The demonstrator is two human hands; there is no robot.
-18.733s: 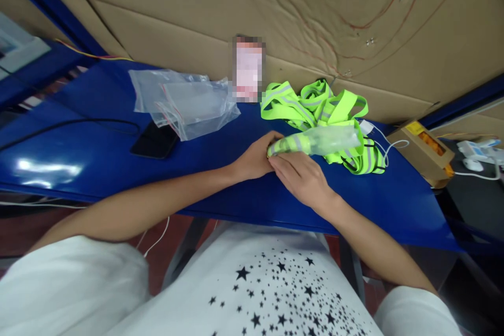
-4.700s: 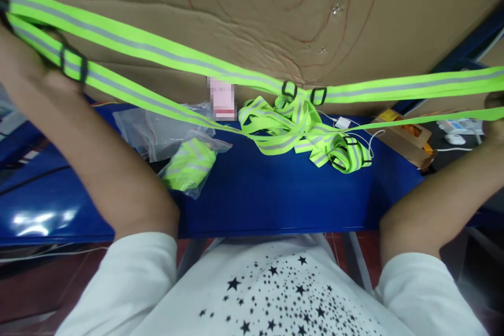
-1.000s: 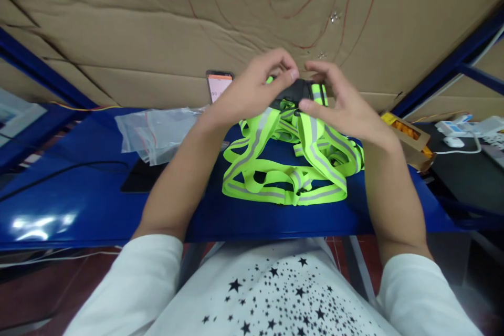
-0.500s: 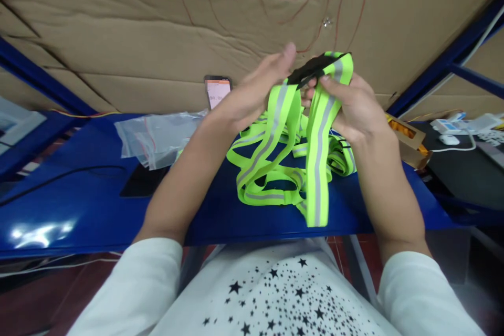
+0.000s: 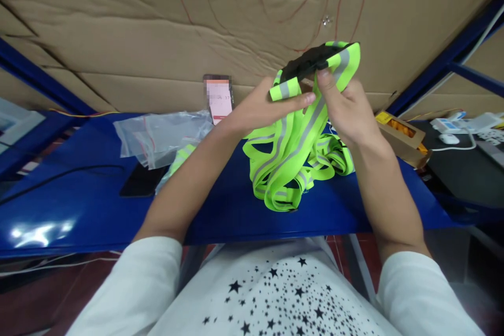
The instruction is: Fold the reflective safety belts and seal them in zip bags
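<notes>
A neon-yellow reflective strap (image 5: 301,136) with a grey stripe and black parts hangs between my hands above the table. My right hand (image 5: 348,110) is closed on it, thumb pressed by the black buckle-like piece (image 5: 311,62). Around the strap's left side, my left hand (image 5: 263,107) is closed, its thumb pointing right and a short folded end lying over it; some of its fingers are hidden. The lower loops hang down to the blue tabletop. Beside them, more bundled yellow strapping (image 5: 334,155) lies under my right wrist.
Clear plastic bags (image 5: 147,136) lie left of my left forearm, near a dark flat object (image 5: 142,181). A phone (image 5: 219,100) leans on the cardboard wall (image 5: 118,26). To the right are an open cardboard box (image 5: 409,139) and a white mouse (image 5: 448,139).
My left hand has moved down and turned, from open fingers to a grip on the strap. The hanging loops have shifted left and gathered. My right hand still holds on.
</notes>
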